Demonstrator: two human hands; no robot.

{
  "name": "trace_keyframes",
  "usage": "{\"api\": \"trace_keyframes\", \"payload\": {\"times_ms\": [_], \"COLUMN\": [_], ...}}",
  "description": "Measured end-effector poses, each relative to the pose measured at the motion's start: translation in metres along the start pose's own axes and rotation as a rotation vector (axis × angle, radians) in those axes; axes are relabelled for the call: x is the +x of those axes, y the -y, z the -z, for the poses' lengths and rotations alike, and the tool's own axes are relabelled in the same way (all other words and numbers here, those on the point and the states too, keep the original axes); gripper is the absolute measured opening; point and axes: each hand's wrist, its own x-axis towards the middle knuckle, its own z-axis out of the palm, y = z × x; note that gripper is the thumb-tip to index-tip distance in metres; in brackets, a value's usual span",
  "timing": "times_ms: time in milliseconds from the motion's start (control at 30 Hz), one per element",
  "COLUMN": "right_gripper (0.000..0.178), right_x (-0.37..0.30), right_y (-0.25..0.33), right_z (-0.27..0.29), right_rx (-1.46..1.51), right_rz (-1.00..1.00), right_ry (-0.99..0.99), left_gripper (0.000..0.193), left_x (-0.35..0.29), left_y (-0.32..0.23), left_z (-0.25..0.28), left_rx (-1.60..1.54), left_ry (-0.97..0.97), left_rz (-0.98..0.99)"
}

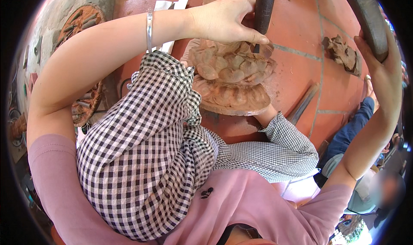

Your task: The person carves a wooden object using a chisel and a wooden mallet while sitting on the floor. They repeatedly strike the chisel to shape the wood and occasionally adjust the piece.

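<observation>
Head view | left hand (223, 19) fingers wrapped around dark rod (263, 8) above carved clay lotus piece (232, 77) | right hand (380, 62) fingers curled on dark curved rim (365, 17)

A pottery workshop: carved clay piece (232, 79), clay lumps (343, 53), terracotta floor (297, 30).

Sunlit red tiled floor (301, 25) (pale grout lines) beside a rough grey wall (64, 4).

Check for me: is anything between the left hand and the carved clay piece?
Nothing visible. The left hand rests on top of the carved clay piece, fingers around a dark rod standing on it. The right hand holds a dark curved rim off to the side.
</observation>
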Motion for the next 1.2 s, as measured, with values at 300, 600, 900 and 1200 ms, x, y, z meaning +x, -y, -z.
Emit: {"api": "trace_keyframes", "payload": {"times_ms": [300, 600, 900, 1200], "right_gripper": [0.042, 0.046, 0.05, 0.054], "right_x": [-0.007, -0.01, 0.0, 0.007], "right_y": [0.0, -0.001, -0.013, -0.009], "right_z": [0.001, -0.005, -0.005, -0.011], "right_rx": [0.019, 0.049, -0.096, -0.088], "right_rz": [0.02, -0.025, 0.11, 0.201], "right_ry": [-0.009, -0.018, -0.077, -0.035], "left_gripper": [0.043, 0.039, 0.033, 0.037], "left_x": [0.0, 0.002, -0.004, -0.006], "left_y": [0.003, 0.01, 0.0, 0.006], "left_z": [-0.001, -0.002, 0.0, -0.005], "left_rx": [-0.068, -0.138, -0.068, -0.07], "left_ry": [0.026, 0.055, 0.064, 0.062], "left_rz": [-0.011, -0.027, 0.041, 0.012]}}
